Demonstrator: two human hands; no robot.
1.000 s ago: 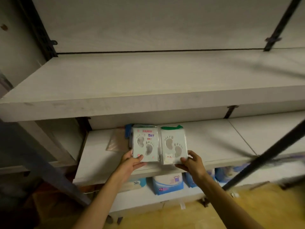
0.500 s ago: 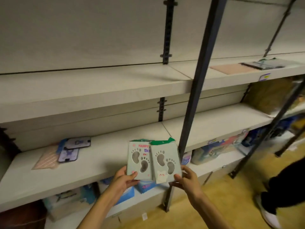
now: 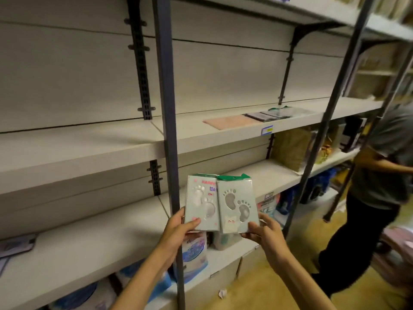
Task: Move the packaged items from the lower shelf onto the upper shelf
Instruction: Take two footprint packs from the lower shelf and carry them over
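Two flat pale-green footprint packets are held side by side in front of the shelving. My left hand [image 3: 178, 229] pinches the bottom of the left packet [image 3: 201, 202], which has pink lettering. My right hand [image 3: 263, 231] pinches the bottom of the right packet [image 3: 237, 206], which has a green header and a small white cat figure. Both packets hang off the lower shelf [image 3: 89, 240], level with its front edge. Above them, the upper shelf [image 3: 89, 151] carries a pink flat packet [image 3: 230, 121] and a few more flat packets [image 3: 277, 114] further right.
A dark metal upright [image 3: 167, 108] stands just left of the packets; another upright [image 3: 324, 121] leans to the right. A person in a grey shirt [image 3: 384, 175] stands at the right. Grey packets [image 3: 15, 245] lie at the lower shelf's left end. Blue bags [image 3: 194, 253] fill the bottom shelf.
Both hands have carried the two packets off the lower shelf and rightward along the shelving. The view has swung right and up, bringing the stocked part of the upper shelf and the person into sight.
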